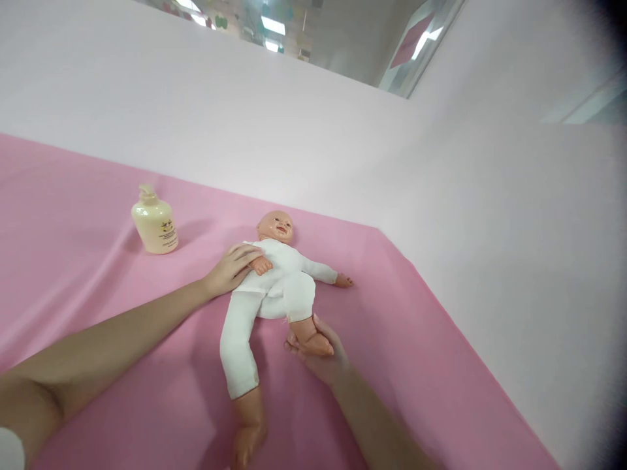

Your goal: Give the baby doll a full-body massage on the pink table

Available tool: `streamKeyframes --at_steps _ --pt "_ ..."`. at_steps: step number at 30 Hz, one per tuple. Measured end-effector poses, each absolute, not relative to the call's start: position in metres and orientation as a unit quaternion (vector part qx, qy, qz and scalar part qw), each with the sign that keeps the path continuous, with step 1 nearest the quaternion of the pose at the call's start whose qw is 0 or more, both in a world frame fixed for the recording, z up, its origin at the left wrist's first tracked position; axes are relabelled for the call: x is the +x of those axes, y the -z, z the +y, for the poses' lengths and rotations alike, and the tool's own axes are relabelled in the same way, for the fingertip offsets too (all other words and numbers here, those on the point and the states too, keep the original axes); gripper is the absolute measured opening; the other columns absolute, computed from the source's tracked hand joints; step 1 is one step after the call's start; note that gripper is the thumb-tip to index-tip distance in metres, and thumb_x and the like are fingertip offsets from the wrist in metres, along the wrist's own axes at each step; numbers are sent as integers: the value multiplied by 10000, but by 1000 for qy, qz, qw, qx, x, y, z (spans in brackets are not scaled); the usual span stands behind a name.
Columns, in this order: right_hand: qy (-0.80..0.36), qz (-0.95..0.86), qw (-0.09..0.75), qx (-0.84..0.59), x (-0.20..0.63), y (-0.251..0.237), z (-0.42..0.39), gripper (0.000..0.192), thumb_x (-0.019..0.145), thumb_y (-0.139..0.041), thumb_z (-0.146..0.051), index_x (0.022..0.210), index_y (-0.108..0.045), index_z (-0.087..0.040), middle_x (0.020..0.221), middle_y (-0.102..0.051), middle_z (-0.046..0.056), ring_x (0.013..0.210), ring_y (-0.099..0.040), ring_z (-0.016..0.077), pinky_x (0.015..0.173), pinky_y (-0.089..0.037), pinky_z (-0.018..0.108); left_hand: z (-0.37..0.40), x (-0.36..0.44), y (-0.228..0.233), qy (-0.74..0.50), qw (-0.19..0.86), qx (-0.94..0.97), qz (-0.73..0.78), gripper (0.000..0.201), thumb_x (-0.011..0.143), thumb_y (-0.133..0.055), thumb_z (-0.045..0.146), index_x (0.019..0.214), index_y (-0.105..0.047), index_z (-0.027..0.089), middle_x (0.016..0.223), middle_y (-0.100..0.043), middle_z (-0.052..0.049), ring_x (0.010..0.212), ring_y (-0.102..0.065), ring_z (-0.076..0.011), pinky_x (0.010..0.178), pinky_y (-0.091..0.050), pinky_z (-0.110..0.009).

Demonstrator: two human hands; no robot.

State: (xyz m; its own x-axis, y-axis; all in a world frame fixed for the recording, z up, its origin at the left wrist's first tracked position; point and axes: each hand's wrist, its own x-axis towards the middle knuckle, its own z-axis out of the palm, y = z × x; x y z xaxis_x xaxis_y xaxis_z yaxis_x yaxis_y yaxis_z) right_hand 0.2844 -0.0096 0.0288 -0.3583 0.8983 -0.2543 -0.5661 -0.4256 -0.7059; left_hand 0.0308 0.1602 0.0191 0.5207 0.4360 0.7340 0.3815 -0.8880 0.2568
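Observation:
A baby doll (284, 267) with a white cloth body lies on its back, head toward the wall. My left hand (230, 267) rests on the doll's side and arm at the left, its fingers laid over the upper arm near the chest. Below, my right hand (318, 352) is wrapped round the doll's lower leg and foot from underneath, and that leg is bent and lifted. The doll's other leg stretches straight toward me. Its free arm lies out to the right.
A cream pump bottle (155, 225) stands left of the doll. Pink cloth (382, 339) covers the surface under them. White walls (294, 137) border it at the back and right, with a window or mirror (343, 39) above.

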Motion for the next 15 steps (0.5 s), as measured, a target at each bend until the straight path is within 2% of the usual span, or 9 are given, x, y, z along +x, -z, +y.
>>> streamKeyframes --at_steps 4,9,12,15 --pt "-798 -345 411 -274 288 -24 -14 483 766 -670 -565 975 -670 -129 762 -675 65 728 -622 169 708 -467 307 163 30 -16 -479 105 815 308 386 958 -481 339 1325 -481 220 1273 -591 -117 1185 -531 -261 1046 -406 -482" --pt "-846 -402 295 -188 286 -26 -19 606 639 -771 -537 1039 -634 -101 763 -702 101 707 -660 198 618 -484 284 177 29 -8 -566 221 705 365 452 923 -519 455 1280 -470 182 1275 -573 -141 1189 -543 -267 1048 -423 -463" --pt "-865 -423 229 -141 282 -34 -20 609 643 -801 -480 1079 -623 -94 791 -715 113 705 -682 205 656 -517 298 186 28 -2 -586 310 645 380 477 870 -581 456 1243 -442 195 1225 -587 -125 1128 -583 -254 990 -478 -438" --pt "-868 -460 160 -97 281 -41 -18 622 645 -839 -384 1148 -599 -108 923 -725 129 804 -707 206 743 -531 296 192 27 5 -570 375 603 414 500 780 -677 405 1166 -431 203 1110 -616 -99 1043 -615 -254 929 -513 -446"
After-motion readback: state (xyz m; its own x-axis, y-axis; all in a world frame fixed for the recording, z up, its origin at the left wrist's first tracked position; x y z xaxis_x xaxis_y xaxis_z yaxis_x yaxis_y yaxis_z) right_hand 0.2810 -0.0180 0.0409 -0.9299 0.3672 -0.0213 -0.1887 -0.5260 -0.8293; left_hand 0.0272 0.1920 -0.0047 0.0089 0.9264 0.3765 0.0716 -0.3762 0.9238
